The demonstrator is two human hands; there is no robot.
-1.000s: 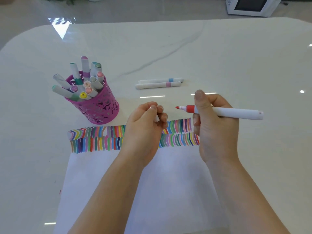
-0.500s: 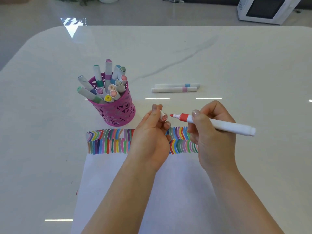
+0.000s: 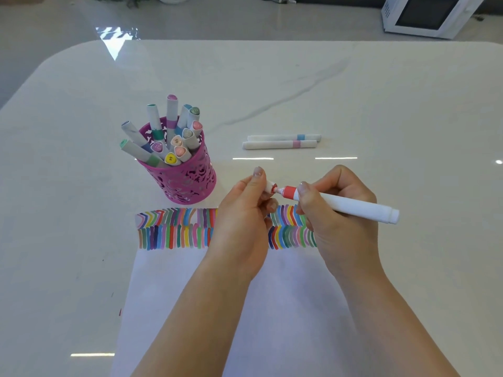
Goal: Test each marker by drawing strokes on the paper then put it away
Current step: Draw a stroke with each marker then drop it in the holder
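Observation:
My right hand point(image 3: 340, 210) grips a white marker with a red collar point(image 3: 351, 205), tip pointing left. My left hand point(image 3: 242, 213) pinches its small white cap point(image 3: 270, 186), and the red tip sits right at the cap's mouth. Both hands hover over the top of a white paper point(image 3: 285, 308) that carries two rows of coloured strokes point(image 3: 174, 229). A pink perforated cup point(image 3: 187, 178) with several capped markers stands to the left. Two white markers, one with a blue band point(image 3: 284, 137) and one with a pink band point(image 3: 280, 144), lie on the table behind my hands.
The white marble table point(image 3: 408, 118) runs wide to the right and far side. A white microwave-like appliance point(image 3: 424, 14) sits on the floor beyond the far right corner.
My hands came together: the marker's red tip moved left and now meets the cap held in my left hand. The view has shifted a little.

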